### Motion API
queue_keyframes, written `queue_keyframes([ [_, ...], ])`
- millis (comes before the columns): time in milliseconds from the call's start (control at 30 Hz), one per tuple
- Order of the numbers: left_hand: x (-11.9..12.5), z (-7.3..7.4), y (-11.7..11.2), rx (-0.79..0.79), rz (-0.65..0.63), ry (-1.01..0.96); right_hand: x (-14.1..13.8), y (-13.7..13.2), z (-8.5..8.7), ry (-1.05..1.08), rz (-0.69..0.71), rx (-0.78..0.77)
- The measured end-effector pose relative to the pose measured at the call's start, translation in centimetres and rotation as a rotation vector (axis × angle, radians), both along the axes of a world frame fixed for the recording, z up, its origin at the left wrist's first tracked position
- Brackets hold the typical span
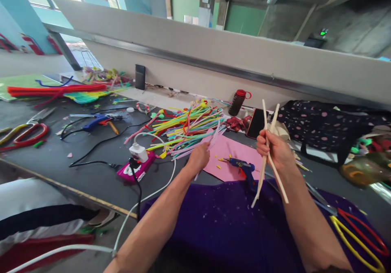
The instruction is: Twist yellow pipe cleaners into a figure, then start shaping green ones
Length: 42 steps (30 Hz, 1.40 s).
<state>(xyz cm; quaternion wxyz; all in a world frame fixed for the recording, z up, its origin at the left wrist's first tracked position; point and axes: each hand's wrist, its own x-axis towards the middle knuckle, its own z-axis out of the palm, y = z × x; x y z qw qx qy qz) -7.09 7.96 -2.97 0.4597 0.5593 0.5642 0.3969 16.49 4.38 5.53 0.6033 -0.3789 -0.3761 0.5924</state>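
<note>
My right hand [273, 147] is closed around a few cream pipe cleaners [278, 180], raised over the purple cloth; their ends stick out above and below the fist. My left hand [199, 157] is closed on pale lilac pipe cleaners [215, 136] at the near edge of the coloured bundle. That bundle of yellow, teal and pink pipe cleaners [183, 126] lies just beyond it. Between my hands a blue hot glue gun [242, 167] rests on a pink sheet [221, 148], with small yellow bits by its nozzle.
A pink power strip [136, 169] with a white plug [139, 153] and cables lies left. Farther left are another glue gun [99, 121], scissors [32, 132] and red pipe cleaners [58, 89]. Scissors [357, 232], a phone [257, 123], a bottle [237, 102] and a dark patterned bag [326, 128] stand right.
</note>
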Motion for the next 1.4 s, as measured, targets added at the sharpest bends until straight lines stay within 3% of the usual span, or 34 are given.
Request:
queue_keyframes([
  [167,1.1,-0.4,-0.3,0.184,-0.061,0.208,-0.3,0.4,-0.5,-0.023,0.042,-0.007],
  [333,1.3,-0.1,-0.8,0.153,-0.176,0.27,-0.4,0.9,-1.3,0.034,0.089,-0.053],
  [433,0.7,-0.2,-0.3,0.224,-0.128,0.363,-0.5,1.3,-1.7,0.041,0.08,-0.073],
  [533,-0.4,-0.4,1.0,0.302,-0.082,0.637,-0.6,1.5,-2.1,0.069,0.077,-0.112],
  [733,-3.1,-0.4,3.4,0.279,0.054,0.78,-0.5,1.9,-2.8,0.118,0.105,-0.135],
  [867,-4.1,0.1,3.5,0.239,0.151,0.965,-0.5,2.2,-2.9,0.124,0.045,-0.191],
  [967,-3.8,1.0,2.5,0.336,0.207,1.018,-0.6,2.1,-2.6,0.142,-0.016,-0.209],
  [1067,-2.9,2.7,0.7,0.503,0.269,0.894,-1.1,1.3,-1.6,0.203,0.008,-0.188],
  [1167,-1.2,4.3,-1.7,0.539,0.123,0.471,-2.6,-0.2,-0.6,0.303,0.089,-0.15],
  [1200,-0.4,4.7,-2.5,0.456,0.041,0.289,-3.3,-0.7,-0.4,0.319,0.118,-0.13],
  [1300,1.5,5.2,-4.4,0.099,-0.399,-0.181,-5.6,-2.0,-0.7,0.294,0.158,-0.075],
  [1400,2.3,5.1,-5.1,-0.132,-0.497,-0.406,-7.1,-2.1,-2.0,0.212,0.079,0.013],
])
